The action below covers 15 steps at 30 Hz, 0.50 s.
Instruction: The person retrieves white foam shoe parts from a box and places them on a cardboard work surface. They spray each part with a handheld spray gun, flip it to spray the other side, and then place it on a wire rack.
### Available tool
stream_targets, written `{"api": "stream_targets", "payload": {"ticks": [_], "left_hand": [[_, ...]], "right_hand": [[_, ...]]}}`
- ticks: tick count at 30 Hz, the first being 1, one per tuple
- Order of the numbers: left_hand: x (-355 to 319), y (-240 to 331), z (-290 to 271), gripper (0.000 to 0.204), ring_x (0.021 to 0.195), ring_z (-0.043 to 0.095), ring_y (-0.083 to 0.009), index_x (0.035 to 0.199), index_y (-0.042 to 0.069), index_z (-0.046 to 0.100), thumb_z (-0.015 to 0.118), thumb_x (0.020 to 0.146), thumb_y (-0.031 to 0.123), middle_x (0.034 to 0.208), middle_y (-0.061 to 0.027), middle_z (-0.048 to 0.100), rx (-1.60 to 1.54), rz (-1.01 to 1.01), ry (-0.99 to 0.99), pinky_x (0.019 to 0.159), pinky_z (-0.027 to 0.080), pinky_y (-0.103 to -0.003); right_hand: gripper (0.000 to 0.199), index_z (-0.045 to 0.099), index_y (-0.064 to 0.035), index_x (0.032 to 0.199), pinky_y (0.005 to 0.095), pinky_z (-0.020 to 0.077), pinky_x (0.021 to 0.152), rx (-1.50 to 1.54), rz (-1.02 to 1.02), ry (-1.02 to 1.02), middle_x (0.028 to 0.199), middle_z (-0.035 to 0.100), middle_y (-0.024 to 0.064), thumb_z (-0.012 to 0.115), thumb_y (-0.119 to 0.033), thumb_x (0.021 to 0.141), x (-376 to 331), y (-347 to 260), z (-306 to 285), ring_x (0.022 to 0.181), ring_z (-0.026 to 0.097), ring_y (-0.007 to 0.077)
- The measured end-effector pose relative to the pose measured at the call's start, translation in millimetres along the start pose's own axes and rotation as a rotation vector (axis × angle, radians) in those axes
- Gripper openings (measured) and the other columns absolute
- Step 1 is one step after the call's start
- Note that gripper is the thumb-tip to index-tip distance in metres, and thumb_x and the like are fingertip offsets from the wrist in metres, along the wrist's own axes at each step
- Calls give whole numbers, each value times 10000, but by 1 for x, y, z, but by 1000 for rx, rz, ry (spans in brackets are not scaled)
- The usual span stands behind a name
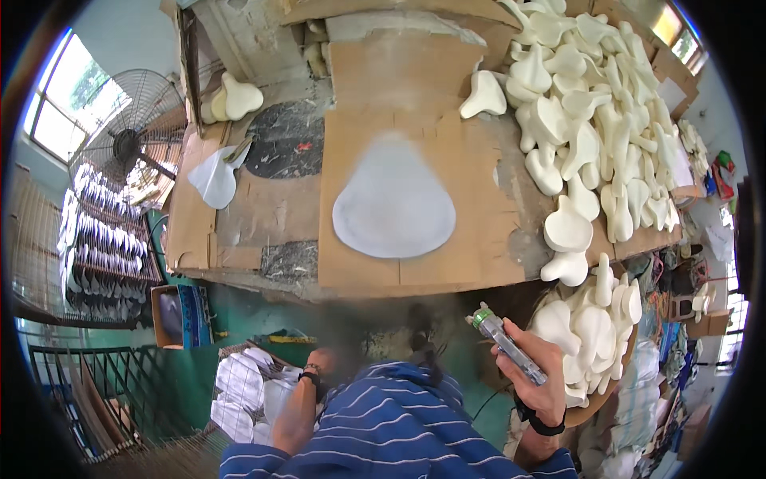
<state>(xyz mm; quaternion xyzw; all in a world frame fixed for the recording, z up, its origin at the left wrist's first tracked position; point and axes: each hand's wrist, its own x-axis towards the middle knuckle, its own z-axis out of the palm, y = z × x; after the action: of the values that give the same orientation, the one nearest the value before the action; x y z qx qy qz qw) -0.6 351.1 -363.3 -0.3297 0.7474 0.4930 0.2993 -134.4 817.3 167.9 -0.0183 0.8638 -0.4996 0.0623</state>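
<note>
- Cardboard sheets cover the tabletop [263,215], and a grey teardrop-shaped sheet [393,209] lies flat on the middle of it, ringed by pale overspray.
- Right of that grey sheet, a big heap of cream foam shapes [594,104] fills the tabletop's right side; one single foam piece [483,94] sits apart, just above and right of the sheet.
- Below and right of the grey sheet, past the tabletop's edge, a round basket [608,391] holds more cream shapes [586,331], piled above its rim.
- My right hand [536,382] is clenched around a spray gun [509,345], its green-tipped nozzle pointing up toward the tabletop edge, just left of the basket.
- My left hand [319,369] is down below the tabletop, lower left of the grey sheet, reaching into a container of white pieces [243,391]; I cannot tell whether it is grasping anything.
- Left of the grey sheet lies a smaller white cut piece [214,180], with two foam shapes [230,100] above it.
- Farther left stand a fan [132,136] and a rack of drying pieces [100,239].
</note>
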Motion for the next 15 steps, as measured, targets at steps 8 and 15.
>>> {"api": "stream_targets", "payload": {"ticks": [8,15], "left_hand": [[32,23,4,276,718,709,-165,1029,111,769,669,872,313,808,-68,735,-152,-67,-111,657,572,-334],[5,46,-1,302,664,696,-189,1129,85,731,653,887,247,783,-65,718,-200,-119,-142,606,580,-343]], "right_hand": [[614,616,-28,1322,297,528,741,-23,-7,-9,974,707,185,740,76,730,-13,2,-2,834,697,268],[563,633,8,1283,314,525,750,-110,40,221,966,714,186,751,33,734,-16,2,-3,814,696,270]]}}
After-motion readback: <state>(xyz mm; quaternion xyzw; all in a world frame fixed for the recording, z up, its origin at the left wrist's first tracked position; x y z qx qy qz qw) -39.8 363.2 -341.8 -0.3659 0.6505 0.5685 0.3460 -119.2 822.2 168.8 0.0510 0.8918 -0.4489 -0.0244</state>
